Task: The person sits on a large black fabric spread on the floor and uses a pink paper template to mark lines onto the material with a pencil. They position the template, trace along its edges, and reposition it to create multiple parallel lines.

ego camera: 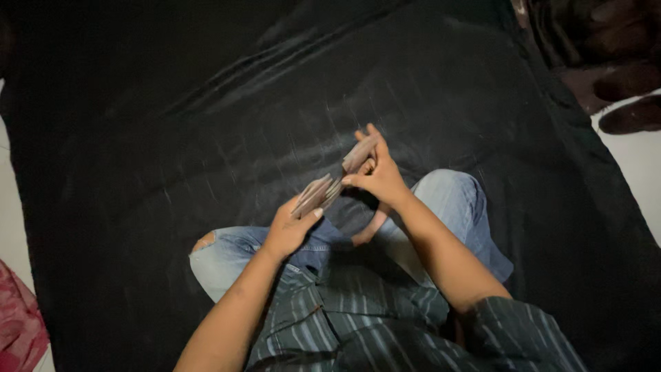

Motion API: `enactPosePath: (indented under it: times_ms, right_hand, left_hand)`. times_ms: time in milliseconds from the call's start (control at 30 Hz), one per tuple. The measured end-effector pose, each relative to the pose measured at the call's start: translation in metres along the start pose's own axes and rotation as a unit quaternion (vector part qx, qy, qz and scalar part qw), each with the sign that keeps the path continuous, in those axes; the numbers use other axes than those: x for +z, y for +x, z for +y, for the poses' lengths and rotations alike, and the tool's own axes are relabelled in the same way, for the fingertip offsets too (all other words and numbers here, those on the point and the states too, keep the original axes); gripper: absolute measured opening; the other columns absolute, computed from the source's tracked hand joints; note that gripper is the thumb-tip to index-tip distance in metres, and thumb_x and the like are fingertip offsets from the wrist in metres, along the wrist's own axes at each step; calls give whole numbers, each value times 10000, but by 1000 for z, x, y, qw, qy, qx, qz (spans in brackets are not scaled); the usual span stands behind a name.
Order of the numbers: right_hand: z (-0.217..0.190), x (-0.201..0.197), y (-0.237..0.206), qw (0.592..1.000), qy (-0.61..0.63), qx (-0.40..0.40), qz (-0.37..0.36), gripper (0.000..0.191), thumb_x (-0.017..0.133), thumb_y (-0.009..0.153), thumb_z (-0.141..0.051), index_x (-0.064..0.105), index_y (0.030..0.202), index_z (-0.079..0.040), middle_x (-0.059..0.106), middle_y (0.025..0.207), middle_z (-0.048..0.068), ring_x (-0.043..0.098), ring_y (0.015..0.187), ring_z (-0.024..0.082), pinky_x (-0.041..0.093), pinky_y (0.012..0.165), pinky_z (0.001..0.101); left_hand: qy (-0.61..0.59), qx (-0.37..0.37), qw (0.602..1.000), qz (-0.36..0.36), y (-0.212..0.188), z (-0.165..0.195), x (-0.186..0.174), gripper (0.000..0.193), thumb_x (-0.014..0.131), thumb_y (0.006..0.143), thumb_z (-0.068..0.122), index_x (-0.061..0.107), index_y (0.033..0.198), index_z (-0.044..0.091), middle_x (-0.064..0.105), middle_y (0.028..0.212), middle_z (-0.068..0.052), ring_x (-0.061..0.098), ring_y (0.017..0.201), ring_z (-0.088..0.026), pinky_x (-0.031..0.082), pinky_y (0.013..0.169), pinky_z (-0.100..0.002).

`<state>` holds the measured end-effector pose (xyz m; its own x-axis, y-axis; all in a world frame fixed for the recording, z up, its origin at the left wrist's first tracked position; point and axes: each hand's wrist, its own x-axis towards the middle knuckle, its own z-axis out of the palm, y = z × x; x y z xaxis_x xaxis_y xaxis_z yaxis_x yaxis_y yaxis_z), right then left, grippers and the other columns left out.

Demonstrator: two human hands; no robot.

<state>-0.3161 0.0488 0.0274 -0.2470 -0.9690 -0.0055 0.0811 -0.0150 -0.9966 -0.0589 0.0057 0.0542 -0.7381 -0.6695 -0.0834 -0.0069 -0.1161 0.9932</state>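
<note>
I sit cross-legged in blue jeans on a black cloth [206, 103]. My left hand [289, 227] grips a thin stack of brownish paper notes [315, 195] fanned upward. My right hand [377, 173] pinches a smaller bunch of the same notes [358, 153] between thumb and fingers, just right of and above the left stack. The two bunches nearly touch above my knees.
The black cloth covers most of the pale floor [640, 165]. A red patterned fabric [21, 324] lies at the lower left edge. Dark sandals [620, 76] sit at the top right corner. My knees [454, 200] stick out under my hands.
</note>
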Motion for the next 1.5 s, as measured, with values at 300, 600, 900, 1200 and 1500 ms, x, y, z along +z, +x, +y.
enactPosePath:
  times_ms: [300,600,900,1200,1500]
  right_hand:
    - [-6,7,-2,985,-84,-149,14,1340,915,750,9,-39,1681,-132,517,1509,167,590,879,82,550,809,250]
    - [-3,19,-7,968,-187,-129,103,987,767,923,-165,102,1645,-63,591,1441,179,613,875,106,544,841,279]
    - [-36,18,-5,938,-268,-196,103,917,768,905,-211,198,1610,-71,282,1692,227,600,1094,276,544,932,350]
    - [-73,21,-12,894,-368,-251,50,871,794,883,-264,338,1591,-42,305,1669,239,543,1389,417,533,1031,405]
    - [5,-1,6,997,39,-69,-21,1069,764,830,-64,84,1655,-61,201,1738,187,593,792,70,541,721,242]
  left_hand:
    - [156,11,987,41,2,-4,1,363,645,965,83,654,1326,43,719,1138,-79,683,1086,-171,517,985,-309]
    - [157,25,986,58,-3,-15,14,397,719,910,77,611,1291,44,663,1163,-64,634,1107,-157,493,981,-296]
    - [36,11,998,52,-4,-21,0,498,654,944,82,554,1430,42,665,1252,-38,605,1198,-132,452,1068,-290]
    - [71,7,995,66,-7,-11,1,448,610,988,130,553,1414,2,663,1294,-68,598,1219,-146,441,1071,-294]
    - [-17,-29,988,150,-3,-8,-18,448,634,936,72,592,1377,7,722,1158,-78,686,1094,-183,515,990,-325]
